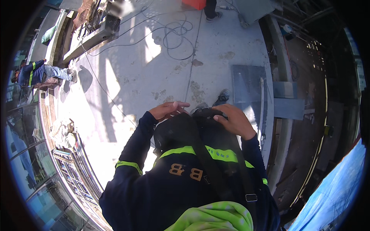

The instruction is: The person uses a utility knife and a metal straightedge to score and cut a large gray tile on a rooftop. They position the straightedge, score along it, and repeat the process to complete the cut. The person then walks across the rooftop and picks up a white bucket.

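My left hand [168,109] hovers at or rests on the front of my left thigh, its fingers stretched out and nothing in them. On my right thigh lies my right hand [234,118], thumb apart from the fingers, also holding nothing. The dark trousers [175,133] cover both thighs between the hands. Beyond them a dark shoe [222,97] shows on the pale floor [154,77]. I wear a dark jacket [169,200] with yellow-green bands, and a dark strap [244,173] runs down its front.
A grey panel [248,82] lies on the floor at right. Loose cable [179,32] coils ahead. Metal poles [73,165] are stacked at left. A seated person [32,73] is at far left; another person's leg [210,9] stands by a red object [194,4]. A blue sheet [335,188] hangs lower right.
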Demonstrator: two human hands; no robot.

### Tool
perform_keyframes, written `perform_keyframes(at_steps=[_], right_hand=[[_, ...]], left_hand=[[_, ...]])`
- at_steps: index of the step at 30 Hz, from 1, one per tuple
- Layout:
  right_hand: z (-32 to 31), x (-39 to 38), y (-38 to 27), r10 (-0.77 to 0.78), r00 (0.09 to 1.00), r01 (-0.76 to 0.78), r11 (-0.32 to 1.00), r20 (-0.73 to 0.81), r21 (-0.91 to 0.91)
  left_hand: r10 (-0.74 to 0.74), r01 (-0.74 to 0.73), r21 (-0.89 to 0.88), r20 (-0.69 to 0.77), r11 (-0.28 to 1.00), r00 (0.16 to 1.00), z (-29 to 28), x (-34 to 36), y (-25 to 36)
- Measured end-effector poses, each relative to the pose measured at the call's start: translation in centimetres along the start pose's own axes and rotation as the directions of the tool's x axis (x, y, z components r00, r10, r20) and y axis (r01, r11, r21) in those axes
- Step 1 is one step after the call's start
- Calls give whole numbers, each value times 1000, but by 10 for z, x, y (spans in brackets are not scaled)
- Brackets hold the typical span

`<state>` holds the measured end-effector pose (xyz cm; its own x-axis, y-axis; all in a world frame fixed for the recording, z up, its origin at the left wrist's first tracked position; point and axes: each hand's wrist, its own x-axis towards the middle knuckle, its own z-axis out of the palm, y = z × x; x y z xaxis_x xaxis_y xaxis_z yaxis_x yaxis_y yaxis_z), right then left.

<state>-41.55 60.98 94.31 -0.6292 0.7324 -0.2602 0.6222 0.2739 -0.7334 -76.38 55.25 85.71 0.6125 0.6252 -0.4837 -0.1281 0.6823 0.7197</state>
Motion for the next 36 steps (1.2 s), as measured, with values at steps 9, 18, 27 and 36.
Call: perform_keyframes(at_steps=[9,18,27,36], right_hand=[[-32,86,38,-216,924,235,972,316,-21],[-80,127,90,-380,827,393,918,415,57],[-125,161,124,-457,751,485,871,477,71],[-155,199,140,-409,752,423,901,518,97]], left_hand=[[142,-150,-47,-143,988,979,41,2,18],[-16,107,250,-339,962,941,70,55,60],[19,259,446,-528,857,849,97,123,71],[-33,383,648,-483,659,875,73,185,126]])
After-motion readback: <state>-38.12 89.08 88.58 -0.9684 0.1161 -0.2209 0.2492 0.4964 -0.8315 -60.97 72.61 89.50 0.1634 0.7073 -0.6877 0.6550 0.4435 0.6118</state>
